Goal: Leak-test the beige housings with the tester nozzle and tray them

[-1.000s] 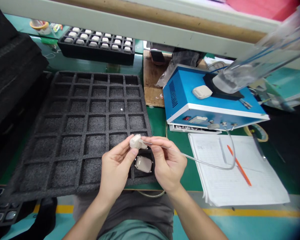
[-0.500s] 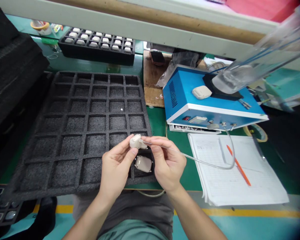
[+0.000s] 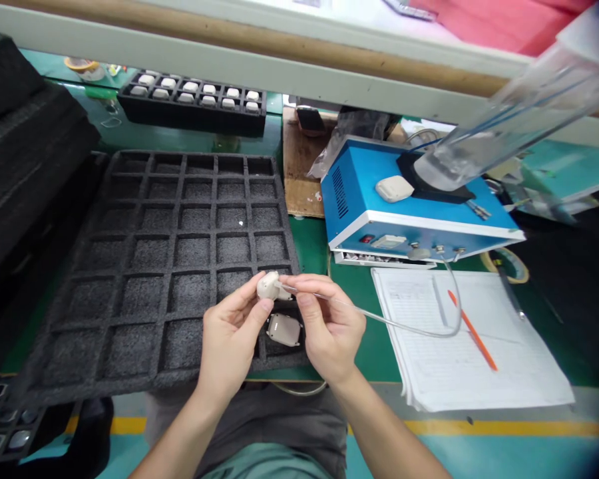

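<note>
My left hand [image 3: 232,329] pinches a small beige watch case [image 3: 267,286] between thumb and fingers, tilted on its edge above the black foam tray [image 3: 162,313]. My right hand [image 3: 333,326] grips the end of a clear thin tube [image 3: 404,328], its tip at the right side of the case; whether it touches is too small to tell. Another watch case [image 3: 284,330] lies in a tray pocket just below, between both hands. More beige shows beside the tip, partly hidden, and I cannot tell if it is a separate piece.
From the blue machine [image 3: 424,223] the tube loops over a paper stack [image 3: 479,359] with an orange pen [image 3: 474,332]. A pale case [image 3: 394,189] and a clear cylinder [image 3: 484,140] are on the machine. A filled black tray [image 3: 194,116] stands behind; stacked foam [image 3: 30,153] rises left.
The view has shifted slightly. Both hands keep nearly the same pose, with the tube tip still at the held watch case.
</note>
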`<state>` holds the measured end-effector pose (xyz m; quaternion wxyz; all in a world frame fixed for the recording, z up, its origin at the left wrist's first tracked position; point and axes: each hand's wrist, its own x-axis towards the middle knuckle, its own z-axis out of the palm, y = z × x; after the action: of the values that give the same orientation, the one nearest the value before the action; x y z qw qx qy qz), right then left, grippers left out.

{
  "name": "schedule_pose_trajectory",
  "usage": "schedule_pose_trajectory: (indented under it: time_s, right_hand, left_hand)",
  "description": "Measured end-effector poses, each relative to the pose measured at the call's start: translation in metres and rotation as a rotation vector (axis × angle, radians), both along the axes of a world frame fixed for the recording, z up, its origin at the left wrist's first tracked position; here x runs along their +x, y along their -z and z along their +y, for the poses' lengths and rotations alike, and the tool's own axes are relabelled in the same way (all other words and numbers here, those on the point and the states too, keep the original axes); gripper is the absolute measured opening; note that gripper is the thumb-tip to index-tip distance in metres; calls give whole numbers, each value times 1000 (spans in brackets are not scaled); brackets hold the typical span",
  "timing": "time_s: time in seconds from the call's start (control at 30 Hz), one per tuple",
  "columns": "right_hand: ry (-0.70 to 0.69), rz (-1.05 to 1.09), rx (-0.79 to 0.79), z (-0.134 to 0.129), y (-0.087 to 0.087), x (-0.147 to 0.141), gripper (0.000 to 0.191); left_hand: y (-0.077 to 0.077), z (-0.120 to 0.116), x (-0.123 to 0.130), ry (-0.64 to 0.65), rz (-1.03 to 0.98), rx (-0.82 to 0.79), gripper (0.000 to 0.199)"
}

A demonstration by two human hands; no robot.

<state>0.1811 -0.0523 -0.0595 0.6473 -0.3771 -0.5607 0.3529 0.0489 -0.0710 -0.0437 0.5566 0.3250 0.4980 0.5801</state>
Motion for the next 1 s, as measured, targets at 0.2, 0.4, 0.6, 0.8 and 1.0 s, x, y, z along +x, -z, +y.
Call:
schedule_pose_trajectory:
  time_s: [0.2, 0.4, 0.6, 0.8, 1.0]
  right_hand:
    - [-1, 25, 3, 5, -6, -2, 15]
    - [-6, 38, 31, 13, -7, -3, 13]
    - [-31, 79, 31, 14, -7, -5, 13]
    - [-32, 72, 18, 13, -7, -6, 13]
    - [-30, 77, 12, 13, -6, -6, 13]
  left_hand:
    - [0, 3, -2, -41, 47, -29, 43]
    - [-1, 8, 0, -75, 43, -53, 44]
    - [-3, 11, 1, -99, 28, -61, 46]
    - [-5, 10, -1, -97, 39, -59, 47]
    - [-4, 8, -2, -89, 51, -57, 48]
